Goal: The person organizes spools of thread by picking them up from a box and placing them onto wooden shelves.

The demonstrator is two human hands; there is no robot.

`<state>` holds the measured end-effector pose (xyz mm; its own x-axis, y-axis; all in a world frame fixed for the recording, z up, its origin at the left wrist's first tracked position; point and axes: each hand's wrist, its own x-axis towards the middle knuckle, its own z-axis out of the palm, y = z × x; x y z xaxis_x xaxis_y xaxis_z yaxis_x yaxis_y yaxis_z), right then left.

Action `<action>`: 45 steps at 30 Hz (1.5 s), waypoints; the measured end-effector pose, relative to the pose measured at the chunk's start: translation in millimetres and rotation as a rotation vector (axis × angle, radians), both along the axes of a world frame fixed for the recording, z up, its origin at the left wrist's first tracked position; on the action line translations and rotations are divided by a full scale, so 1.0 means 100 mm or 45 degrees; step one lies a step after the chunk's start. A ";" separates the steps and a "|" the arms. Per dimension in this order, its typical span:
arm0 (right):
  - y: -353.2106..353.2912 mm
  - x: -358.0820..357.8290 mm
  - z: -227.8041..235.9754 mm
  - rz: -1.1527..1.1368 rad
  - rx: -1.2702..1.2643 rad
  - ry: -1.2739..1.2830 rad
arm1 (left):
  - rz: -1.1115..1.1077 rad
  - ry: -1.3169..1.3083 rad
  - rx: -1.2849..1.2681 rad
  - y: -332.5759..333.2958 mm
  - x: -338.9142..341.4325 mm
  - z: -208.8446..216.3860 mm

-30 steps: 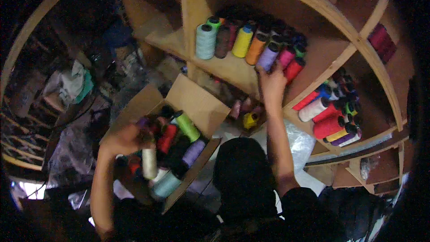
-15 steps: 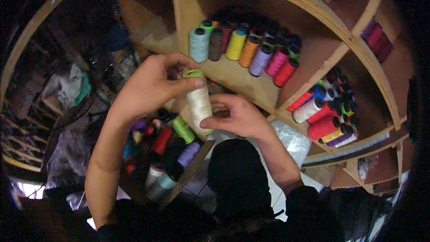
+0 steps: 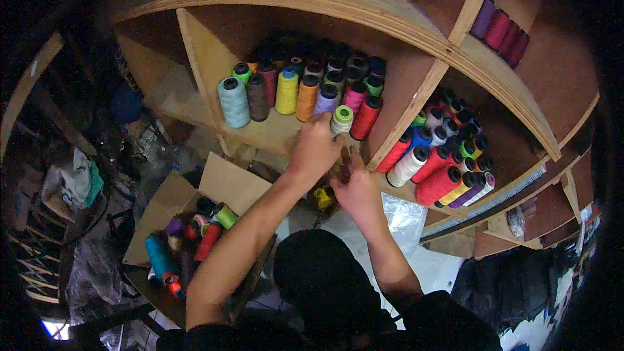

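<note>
A cream thread spool (image 3: 341, 124) with a light green top stands at the front of a wooden shelf compartment (image 3: 266, 135), beside a red spool (image 3: 367, 119). My left hand (image 3: 314, 147) is closed around its lower left side, and the fingers partly hide it. Just below the shelf's front edge, my right hand (image 3: 359, 185) points upward near the spool's base, thumb and fingers apart, with nothing visible in it. Behind the cream spool, rows of spools include a light blue one (image 3: 234, 103), a yellow one (image 3: 286, 93) and a lilac one (image 3: 326, 100).
At lower left stands an open cardboard box (image 3: 159, 224) holding several mixed spools. A wooden divider (image 3: 416, 114) separates the neighbouring right compartment, packed with spools such as a white one (image 3: 408, 166). Clear plastic wrap (image 3: 402, 218) lies below the shelf.
The cream spool has gone from both hands in front of the shelf up to the compartment's front row. My left hand moved with it; my right hand has come off its lower end.
</note>
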<state>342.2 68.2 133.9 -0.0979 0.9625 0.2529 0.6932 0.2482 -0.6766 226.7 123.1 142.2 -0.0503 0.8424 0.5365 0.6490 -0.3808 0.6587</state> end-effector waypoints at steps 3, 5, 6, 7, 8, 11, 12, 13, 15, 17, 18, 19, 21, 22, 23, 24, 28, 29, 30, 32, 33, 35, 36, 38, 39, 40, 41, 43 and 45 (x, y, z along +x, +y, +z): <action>0.12 0.12 -0.15 0.073 -0.018 -0.052 | 0.039 -0.052 0.025 0.14 0.16 -0.11; 0.20 0.18 -0.19 0.081 0.033 -0.016 | 0.096 -0.017 -0.024 0.15 0.24 -0.17; 0.22 0.20 -0.18 0.077 0.037 -0.023 | 0.098 -0.013 -0.149 0.16 0.28 -0.20; 0.21 0.22 -0.18 0.077 0.030 -0.030 | 0.104 -0.009 -0.284 0.14 0.30 -0.23; 0.18 0.19 -0.15 0.092 0.029 -0.030 | 0.076 -0.023 -0.241 0.18 0.26 -0.35; 0.08 0.14 -0.07 0.060 -0.170 0.008 | 0.171 -0.017 -0.332 0.27 0.21 -0.49; 0.09 0.13 -0.13 0.100 -0.031 -0.010 | 0.206 0.037 -0.352 0.30 0.19 -0.50; 0.09 0.14 -0.21 0.131 0.104 -0.037 | 0.231 0.084 -0.374 0.32 0.19 -0.46; 0.09 0.16 -0.24 0.156 0.179 -0.046 | 0.263 0.140 -0.405 0.31 0.20 -0.41; 0.05 0.14 -0.15 0.153 0.054 -0.014 | 0.284 0.154 -0.423 0.29 0.20 -0.37; 0.05 0.15 -0.16 0.163 0.095 -0.009 | 0.283 0.211 -0.413 0.30 0.21 -0.38; 0.06 0.16 -0.17 0.179 0.139 -0.005 | 0.286 0.265 -0.400 0.32 0.23 -0.37; 0.05 0.17 -0.17 0.193 0.168 -0.010 | 0.274 0.335 -0.342 0.32 0.25 -0.39; 0.04 0.18 -0.18 0.189 0.151 -0.017 | 0.255 0.353 -0.298 0.31 0.26 -0.41; 0.04 0.19 -0.18 0.186 0.135 -0.025 | 0.237 0.370 -0.254 0.31 0.27 -0.42; 0.03 0.20 -0.16 0.186 0.093 -0.019 | 0.232 0.347 -0.243 0.31 0.27 -0.43; 0.00 0.19 -0.17 0.210 0.041 0.046 | 0.228 0.348 -0.234 0.29 0.24 -0.44; -0.02 0.19 -0.18 0.226 0.061 0.068 | 0.236 0.367 -0.237 0.28 0.22 -0.43; -0.03 0.17 -0.16 0.251 0.107 0.070 | 0.225 0.337 -0.238 0.27 0.17 -0.42; -0.05 0.07 -0.17 0.319 0.168 0.094 | 0.220 0.289 -0.271 0.14 -0.03 -0.32; -0.07 0.00 -0.17 0.374 0.130 0.105 | 0.231 0.329 -0.244 0.05 -0.16 -0.26; -0.12 -0.03 -0.14 0.479 0.011 0.096 | 0.240 0.380 -0.234 -0.21 -0.37 -0.10; -0.10 -0.08 -0.12 0.591 -0.054 0.123 | 0.227 0.473 -0.177 -0.34 -0.55 -0.04; 0.05 -0.21 -0.14 0.906 -0.185 0.171 | 0.252 0.675 -0.310 -0.61 -0.91 0.22; 0.12 -0.37 -0.07 1.042 -0.242 0.175 | 0.301 0.778 -0.491 -0.76 -1.15 0.36; 0.16 -0.50 -0.10 1.149 -0.265 0.169 | 0.318 0.762 -0.523 -0.91 -1.41 0.32; 0.20 -0.67 -0.17 1.257 -0.287 0.164 | 0.336 0.746 -0.553 -1.08 -1.68 0.27; 0.23 -0.99 -0.22 1.481 -0.326 -0.014 | 0.471 0.740 -0.699 -1.52 -1.95 0.26; 0.13 -1.43 -0.26 1.764 -0.342 -0.362 | 0.408 0.742 -0.884 -1.94 -2.19 0.04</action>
